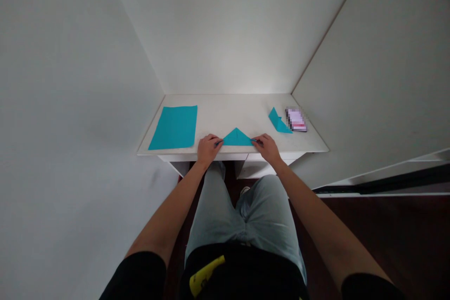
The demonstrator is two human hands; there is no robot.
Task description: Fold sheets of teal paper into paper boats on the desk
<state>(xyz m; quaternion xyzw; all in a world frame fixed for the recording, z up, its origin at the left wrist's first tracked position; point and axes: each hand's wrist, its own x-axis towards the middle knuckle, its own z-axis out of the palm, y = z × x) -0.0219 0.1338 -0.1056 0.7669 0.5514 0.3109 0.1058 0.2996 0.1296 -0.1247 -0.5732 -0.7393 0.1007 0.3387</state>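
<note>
A teal paper folded into a triangle (237, 138) lies near the front edge of a small white table (239, 115). My left hand (208, 148) pinches its left corner with curled fingers. My right hand (267, 147) pinches its right corner the same way. Both hands rest on the table top.
A flat teal sheet (175, 127) lies on the table's left side. A smaller folded teal piece (278, 121) sits at the right, beside a phone (296, 119). White walls close in on three sides. My legs are under the table's front edge.
</note>
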